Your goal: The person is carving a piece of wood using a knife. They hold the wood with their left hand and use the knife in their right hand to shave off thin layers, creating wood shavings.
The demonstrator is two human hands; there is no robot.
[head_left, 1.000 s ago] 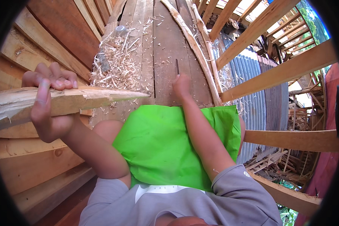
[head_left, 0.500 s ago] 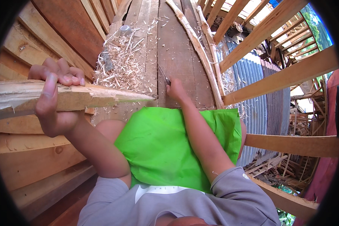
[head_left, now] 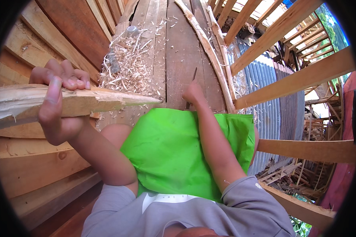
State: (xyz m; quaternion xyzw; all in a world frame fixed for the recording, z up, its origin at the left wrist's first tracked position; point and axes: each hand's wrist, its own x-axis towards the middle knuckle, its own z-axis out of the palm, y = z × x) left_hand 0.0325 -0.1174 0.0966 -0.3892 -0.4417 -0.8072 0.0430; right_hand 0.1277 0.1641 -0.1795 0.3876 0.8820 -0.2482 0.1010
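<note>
At the left, my left hand is wrapped round a thick piece of wood, thumb on the near side and fingers over the top. The wood tapers to a dark-tipped point that reaches over the edge of the green cloth on my lap. In front of my lap, my right hand is closed on a knife. Its thin dark blade sticks out past the fist, angled away from me, and a bit of the handle shows below the hand. The blade is apart from the wood.
Wood shavings lie heaped on the plank floor, with a small clear cup at the pile's far end. Two long peeled sticks lie to the right. Board walling stands at left, wooden rails and corrugated sheet at right.
My right hand has shifted to the right, away from the wood's tip, and the blade has swung from pointing up-left to pointing up-right. My left hand and the wood have barely moved.
</note>
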